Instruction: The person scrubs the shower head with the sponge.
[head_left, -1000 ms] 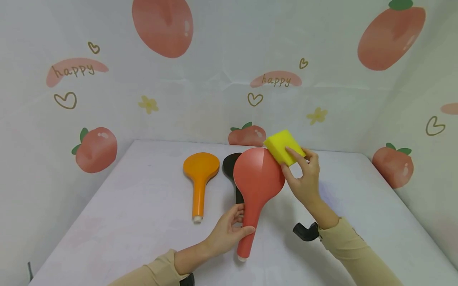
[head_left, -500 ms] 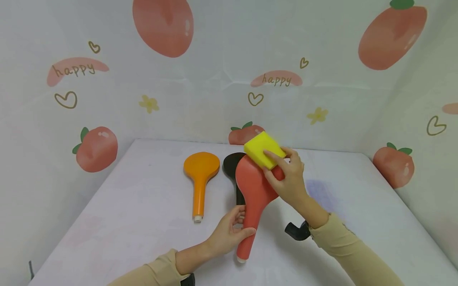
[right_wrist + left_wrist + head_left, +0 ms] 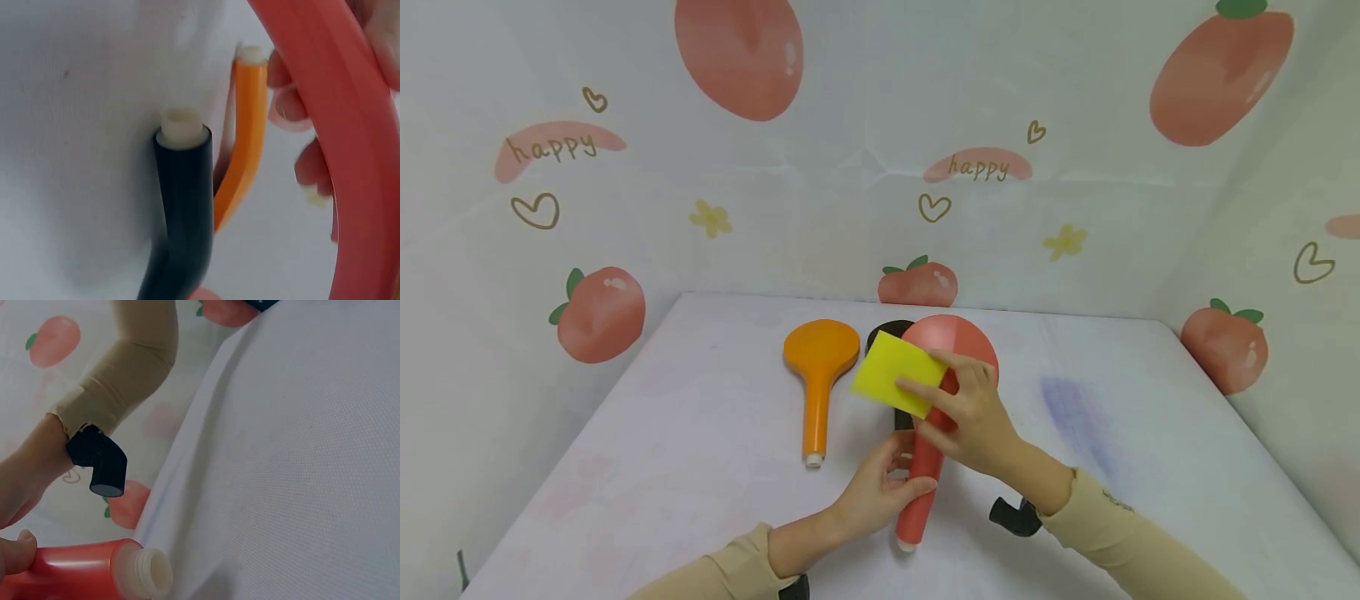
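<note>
My left hand (image 3: 880, 487) grips the handle of a red hand-held shower head (image 3: 943, 333), its round head raised and facing me. The white threaded end (image 3: 147, 572) of its handle shows in the left wrist view. A yellow sponge (image 3: 895, 371) is pinched in my right hand (image 3: 973, 421), close over the red shower head's neck and jutting out past its left side. Behind it lies a black shower head (image 3: 883, 335), mostly hidden in the head view; its handle (image 3: 184, 200) shows in the right wrist view. Further left lies an orange shower head (image 3: 822, 346), head end away from me.
The white-covered table (image 3: 700, 467) reaches back to a printed cloth wall (image 3: 820, 217). A purple smear (image 3: 1078, 417) marks the table's right side. A black camera mount (image 3: 1015, 517) sticks out from my right wrist.
My right hand has carried the sponge from the red shower head's upper right edge across its face, down and left to the neck. My left hand has held the handle almost still.
</note>
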Motion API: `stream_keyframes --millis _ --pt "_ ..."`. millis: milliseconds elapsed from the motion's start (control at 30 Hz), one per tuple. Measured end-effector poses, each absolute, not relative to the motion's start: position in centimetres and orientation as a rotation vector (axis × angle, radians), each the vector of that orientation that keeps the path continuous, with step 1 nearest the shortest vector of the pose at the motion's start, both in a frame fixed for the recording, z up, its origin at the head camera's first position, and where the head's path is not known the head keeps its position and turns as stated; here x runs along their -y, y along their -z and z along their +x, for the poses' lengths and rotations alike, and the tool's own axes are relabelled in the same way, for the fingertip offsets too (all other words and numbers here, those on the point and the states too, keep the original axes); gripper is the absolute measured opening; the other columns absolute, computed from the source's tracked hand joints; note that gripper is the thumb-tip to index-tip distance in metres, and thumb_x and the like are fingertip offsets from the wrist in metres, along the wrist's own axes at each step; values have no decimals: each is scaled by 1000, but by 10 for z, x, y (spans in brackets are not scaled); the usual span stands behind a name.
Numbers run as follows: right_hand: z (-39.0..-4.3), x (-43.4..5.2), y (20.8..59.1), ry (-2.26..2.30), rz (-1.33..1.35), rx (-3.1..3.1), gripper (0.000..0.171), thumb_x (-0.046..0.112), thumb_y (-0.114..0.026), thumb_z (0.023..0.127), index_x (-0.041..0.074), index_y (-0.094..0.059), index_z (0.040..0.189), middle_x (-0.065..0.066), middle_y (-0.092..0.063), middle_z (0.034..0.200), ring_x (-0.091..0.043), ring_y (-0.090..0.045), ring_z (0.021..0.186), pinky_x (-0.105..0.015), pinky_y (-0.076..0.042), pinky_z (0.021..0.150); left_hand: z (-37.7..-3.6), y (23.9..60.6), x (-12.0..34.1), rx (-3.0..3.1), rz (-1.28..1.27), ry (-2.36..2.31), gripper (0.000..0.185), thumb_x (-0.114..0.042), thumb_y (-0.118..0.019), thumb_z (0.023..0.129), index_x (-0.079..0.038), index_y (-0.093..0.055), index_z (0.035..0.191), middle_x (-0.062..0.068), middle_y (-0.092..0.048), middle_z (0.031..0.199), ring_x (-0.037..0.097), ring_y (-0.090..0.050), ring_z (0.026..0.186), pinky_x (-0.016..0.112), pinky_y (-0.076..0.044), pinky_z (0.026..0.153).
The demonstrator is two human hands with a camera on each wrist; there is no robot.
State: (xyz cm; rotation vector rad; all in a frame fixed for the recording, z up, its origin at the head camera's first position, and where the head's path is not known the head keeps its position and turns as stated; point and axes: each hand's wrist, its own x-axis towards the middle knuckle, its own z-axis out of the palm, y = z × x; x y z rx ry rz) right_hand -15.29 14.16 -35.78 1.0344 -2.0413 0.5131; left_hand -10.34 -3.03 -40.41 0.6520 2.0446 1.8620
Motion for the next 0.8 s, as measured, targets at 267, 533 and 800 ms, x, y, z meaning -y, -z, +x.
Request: stream_keyframes --millis 267,533,800 --pt "-169 -166 353 -727 771 2087 37 9 -67 74 13 -66 111 -27 -48 120 -37 -43 110 -46 -28 75 -104 404 32 -2072 654 -1865 49 -14 -63 88 4 -41 128 23 -56 119 21 -55 99 20 -54 82" --pt "-168 -174 353 -792 656 2088 41 5 -69 72 11 -66 112 -29 -46 121 -38 -42 107 -45 -26 75 -104 405 33 -2091 639 -1855 49 -15 -64 88 2 -42 128 20 -57 119 23 -55 100 19 -53 82" --pt "-147 -150 371 -599 924 2054 32 35 -46 93 18 -64 113 -25 -49 118 -34 -44 110 -47 -34 77 -105 406 32 -2088 657 -1869 50 -14 -63 89 1 -41 131 19 -55 123 24 -54 103 17 -51 84"
